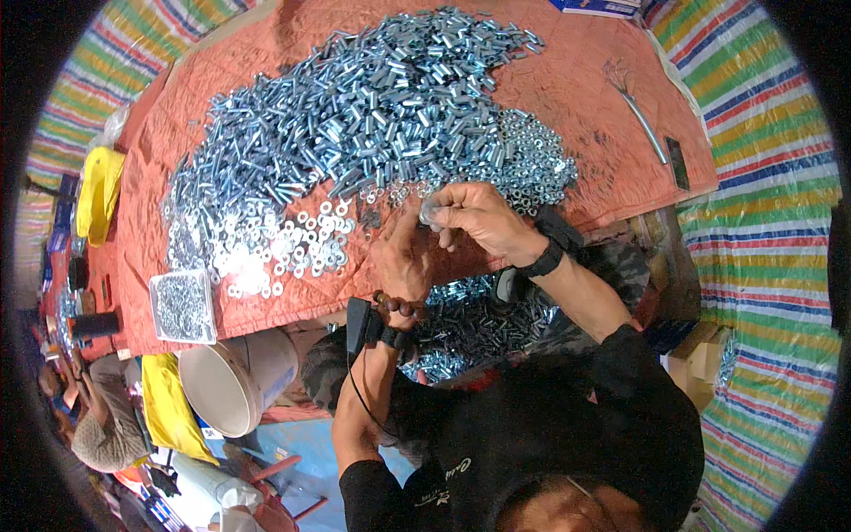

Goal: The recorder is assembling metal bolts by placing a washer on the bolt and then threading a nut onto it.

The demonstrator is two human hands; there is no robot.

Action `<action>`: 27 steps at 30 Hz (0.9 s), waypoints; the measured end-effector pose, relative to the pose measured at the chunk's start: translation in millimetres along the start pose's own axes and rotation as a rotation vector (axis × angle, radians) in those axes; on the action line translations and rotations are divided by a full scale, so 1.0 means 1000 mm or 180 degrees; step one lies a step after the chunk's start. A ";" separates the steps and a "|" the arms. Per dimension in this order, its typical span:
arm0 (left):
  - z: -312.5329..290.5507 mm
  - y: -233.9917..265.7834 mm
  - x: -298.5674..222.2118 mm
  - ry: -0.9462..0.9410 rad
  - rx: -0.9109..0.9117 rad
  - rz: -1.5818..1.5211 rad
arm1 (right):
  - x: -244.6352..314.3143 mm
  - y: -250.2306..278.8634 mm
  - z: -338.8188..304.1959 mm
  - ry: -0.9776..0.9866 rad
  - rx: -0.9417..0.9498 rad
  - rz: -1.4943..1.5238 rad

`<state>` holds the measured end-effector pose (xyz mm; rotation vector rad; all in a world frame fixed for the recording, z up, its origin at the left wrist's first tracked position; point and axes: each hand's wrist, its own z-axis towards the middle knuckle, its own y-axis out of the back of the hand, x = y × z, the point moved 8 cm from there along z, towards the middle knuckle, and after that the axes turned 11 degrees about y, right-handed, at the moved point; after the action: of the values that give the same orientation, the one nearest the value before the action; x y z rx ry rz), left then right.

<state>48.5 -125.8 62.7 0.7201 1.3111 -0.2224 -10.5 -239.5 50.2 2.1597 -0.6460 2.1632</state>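
Observation:
My right hand (479, 220) is closed in a pinch on a small round silver piece that looks like a washer (428, 211). My left hand (403, 259) is right beside it, fingers bent toward the same piece; what they grip is hidden. Both hands are over the near edge of the red cloth-covered table (612, 168). Just beyond them lie small loose rings (396, 191). A large heap of metal sleeves (355, 124) spreads behind, with nuts (536, 155) at its right and flat washers (306, 244) at its left. Below my hands, more metal pieces (479, 332) fill a dark area at my lap.
A clear plastic box of small parts (183, 306) stands at the table's left corner, above a white bucket (239, 381). A metal clawed rod (643, 120) and a dark flat object (677, 164) lie at the right. Another person (111, 426) sits at lower left.

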 end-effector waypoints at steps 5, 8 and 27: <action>-0.009 -0.032 0.007 0.0383 0.0755 -0.0314 | 0.001 0.021 -0.020 -0.0078 -0.0198 0.0107; -0.005 -0.040 0.017 0.0190 0.0267 -0.0790 | -0.002 0.040 -0.032 0.0097 -0.0368 0.0202; -0.009 -0.058 0.027 0.0510 0.0388 -0.0383 | 0.005 0.115 -0.086 0.0973 -0.0747 -0.4102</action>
<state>17.3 -158.4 16.3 0.7752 1.5053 -0.3499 -126.8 -319.9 26.9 1.3523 0.4230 1.4641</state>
